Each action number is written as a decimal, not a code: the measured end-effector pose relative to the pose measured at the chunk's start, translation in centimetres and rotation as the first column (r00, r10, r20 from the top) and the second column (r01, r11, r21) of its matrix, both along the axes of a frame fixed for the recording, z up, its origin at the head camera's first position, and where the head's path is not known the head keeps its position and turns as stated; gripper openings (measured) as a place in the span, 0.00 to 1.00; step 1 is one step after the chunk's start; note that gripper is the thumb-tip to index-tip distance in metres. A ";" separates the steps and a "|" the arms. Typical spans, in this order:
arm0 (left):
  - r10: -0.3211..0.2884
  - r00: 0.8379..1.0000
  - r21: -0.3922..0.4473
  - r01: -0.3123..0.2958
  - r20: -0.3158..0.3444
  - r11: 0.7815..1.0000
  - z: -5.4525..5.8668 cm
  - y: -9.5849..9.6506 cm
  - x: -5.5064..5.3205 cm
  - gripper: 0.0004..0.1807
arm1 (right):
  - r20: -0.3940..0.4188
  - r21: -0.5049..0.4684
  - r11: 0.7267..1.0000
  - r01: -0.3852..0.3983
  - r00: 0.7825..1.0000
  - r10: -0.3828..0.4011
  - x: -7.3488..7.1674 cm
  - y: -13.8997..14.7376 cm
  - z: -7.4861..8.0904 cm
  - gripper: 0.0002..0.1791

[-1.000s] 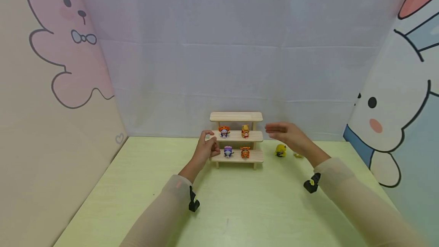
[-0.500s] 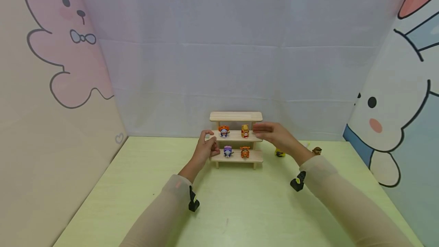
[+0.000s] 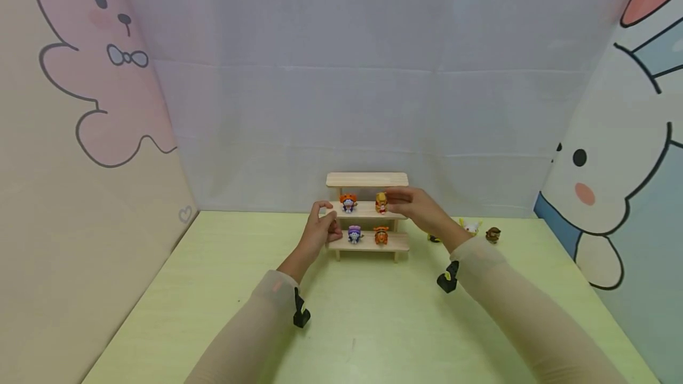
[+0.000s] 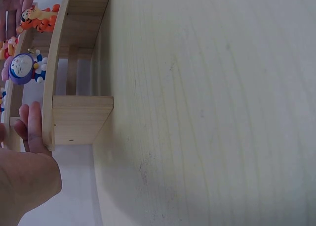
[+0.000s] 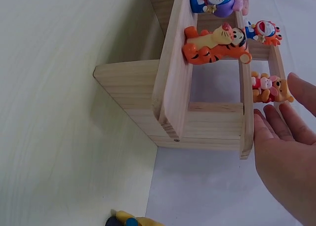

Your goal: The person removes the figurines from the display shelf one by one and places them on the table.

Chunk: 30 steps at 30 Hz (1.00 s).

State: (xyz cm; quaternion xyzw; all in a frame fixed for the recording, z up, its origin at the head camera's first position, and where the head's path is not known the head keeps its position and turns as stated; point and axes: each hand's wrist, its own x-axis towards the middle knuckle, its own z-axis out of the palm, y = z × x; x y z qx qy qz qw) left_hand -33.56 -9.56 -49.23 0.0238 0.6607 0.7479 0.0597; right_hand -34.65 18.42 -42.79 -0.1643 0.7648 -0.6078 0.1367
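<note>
A three-tier wooden display shelf [image 3: 368, 179] stands at the back of the table. My left hand [image 3: 320, 231] grips its left end, some fingers reaching between the tiers in the left wrist view. On the middle tier, a yellow bear figurine [image 3: 381, 202] sits right of a Doraemon figurine in an orange hat [image 3: 348, 204]. Below them are a purple-hooded Doraemon figurine [image 3: 354, 234] and an orange tiger figurine [image 3: 381, 236]. My right hand [image 3: 423, 208] is beside the bear; its thumb [image 5: 298, 90] is close to the bear's head, and the fingers are loosely bent around its side.
Right of the shelf, a yellow figurine [image 3: 434, 239] is mostly hidden by my right arm. A white-and-yellow figurine [image 3: 469, 227] and a brown figurine [image 3: 492, 234] stand farther right. A white curtain [image 3: 267, 105] hangs behind; decorated panels flank the table [image 3: 240, 313].
My right hand has moved left from beside the shelf to the bear figurine. Its arm has uncovered the brown and white-and-yellow figurines. The left hand stays on the shelf.
</note>
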 end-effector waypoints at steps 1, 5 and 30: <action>-0.002 1.000 -0.002 0.002 -0.001 1.000 0.0 0.0 0.0 0.12 | 0.000 0.002 1.000 0.005 1.000 -0.005 -0.1 -0.2 0.0 0.31; -0.005 1.000 0.002 0.005 -0.002 1.000 -0.1 0.0 -0.1 0.13 | 0.005 -0.002 1.000 0.027 1.000 -0.027 -0.3 -1.0 -0.1 0.32; -0.005 1.000 -0.006 0.005 -0.005 1.000 0.0 -0.1 0.1 0.12 | -0.035 0.006 0.974 0.228 0.973 -0.228 0.0 -3.1 -0.8 0.24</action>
